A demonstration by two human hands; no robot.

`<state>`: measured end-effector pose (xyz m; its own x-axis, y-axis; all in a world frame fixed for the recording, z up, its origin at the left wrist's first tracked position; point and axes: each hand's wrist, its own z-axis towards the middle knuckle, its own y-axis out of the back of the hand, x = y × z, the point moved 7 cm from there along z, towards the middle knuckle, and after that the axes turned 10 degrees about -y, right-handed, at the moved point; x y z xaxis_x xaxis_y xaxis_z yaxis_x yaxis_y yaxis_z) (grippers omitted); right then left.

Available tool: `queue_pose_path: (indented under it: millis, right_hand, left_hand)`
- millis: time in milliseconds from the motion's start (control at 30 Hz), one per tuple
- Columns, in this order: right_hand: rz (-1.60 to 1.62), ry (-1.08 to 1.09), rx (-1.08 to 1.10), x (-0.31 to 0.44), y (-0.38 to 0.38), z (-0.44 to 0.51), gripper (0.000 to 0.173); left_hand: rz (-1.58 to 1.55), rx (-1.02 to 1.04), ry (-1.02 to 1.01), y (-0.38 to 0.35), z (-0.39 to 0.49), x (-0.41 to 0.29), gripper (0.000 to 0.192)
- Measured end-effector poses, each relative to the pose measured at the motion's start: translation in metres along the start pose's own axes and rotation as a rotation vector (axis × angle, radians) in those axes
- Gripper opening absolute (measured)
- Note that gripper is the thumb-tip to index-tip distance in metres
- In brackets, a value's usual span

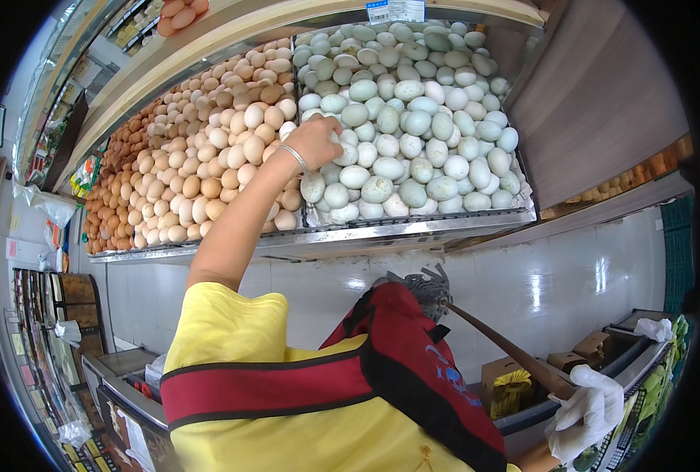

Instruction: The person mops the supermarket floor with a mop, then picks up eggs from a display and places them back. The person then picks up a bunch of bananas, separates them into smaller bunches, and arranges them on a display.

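Observation:
My bare left hand point(317, 141), with a bracelet point(294, 156) at the wrist, reaches down onto the eggs in the display bin. It lies at the left edge of the pale green eggs point(409, 141), by the dark divider point(295, 76). Its fingers are curled down against the eggs; whether one is held is hidden. Left of the divider are heaped light brown eggs point(208, 153), then darker brown ones point(114, 189). In a white glove, my right hand point(589, 410) grips the top of a mop handle point(503, 345) at lower right. The grey mop head point(432, 292) rests on the floor.
The bin's metal front edge point(385, 233) runs across the view. A brown panel point(597, 112) bounds the right side. Cardboard boxes point(497, 377) and a produce shelf point(651, 389) stand at lower right, a shelf of packaged goods point(37, 330) at left. Tiled floor point(521, 265) lies below.

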<state>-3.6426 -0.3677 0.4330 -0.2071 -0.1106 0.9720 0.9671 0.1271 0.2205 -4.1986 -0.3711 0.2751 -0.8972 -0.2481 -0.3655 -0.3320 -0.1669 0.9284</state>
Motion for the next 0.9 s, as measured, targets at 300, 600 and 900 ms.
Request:
queue_pose_path:
  millis: [300,600,900]
  right_hand:
    - [0.119,0.005,0.099,-0.002,-0.007,-0.004,0.029]
    - [0.08,-0.041,0.061,0.017,-0.033,-0.006,0.03]
    - [-0.105,-0.036,0.279,0.027,-0.028,-0.01,0.037]
  left_hand:
    - [0.004,-0.142,-0.127,-0.01,0.092,-0.011,0.045]
    - [0.102,-0.118,0.255,-0.028,0.215,0.028,0.05]
    - [0.228,-0.14,0.092,-0.017,0.218,0.046,0.069]
